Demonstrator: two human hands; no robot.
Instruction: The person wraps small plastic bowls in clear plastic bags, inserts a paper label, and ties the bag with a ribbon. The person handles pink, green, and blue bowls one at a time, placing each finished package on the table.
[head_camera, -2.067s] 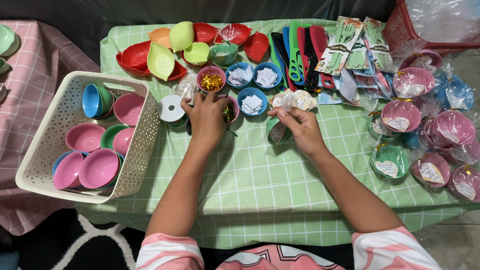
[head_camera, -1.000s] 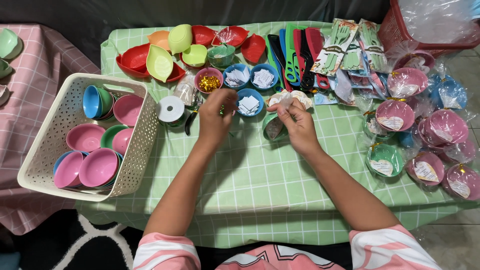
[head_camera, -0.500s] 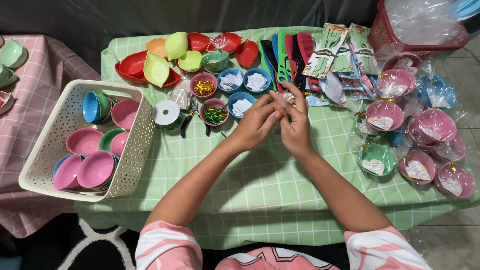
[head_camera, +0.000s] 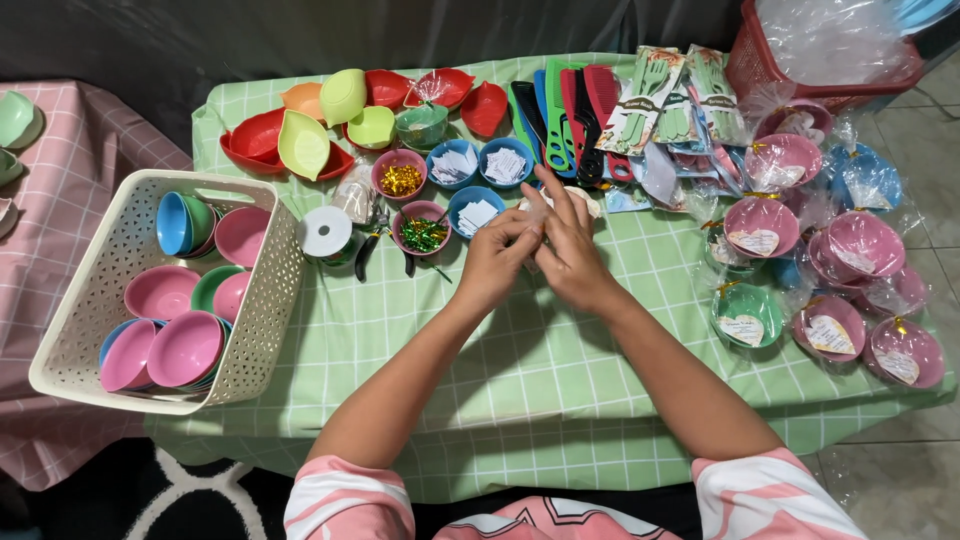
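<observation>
Hands meet, pinching small pale clear-wrapped item, mostly hidden.

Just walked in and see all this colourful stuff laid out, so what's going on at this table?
A person in a pink and white top has both hands together above the green checked tablecloth. The left hand and right hand meet over something small and pale that is mostly hidden by the fingers. Just beyond them stand small round bowls of paper slips and of shiny twist ties. A white plastic basket of pink, blue and green bowls sits to the left; bowls already wrapped in clear film lie to the right.
</observation>
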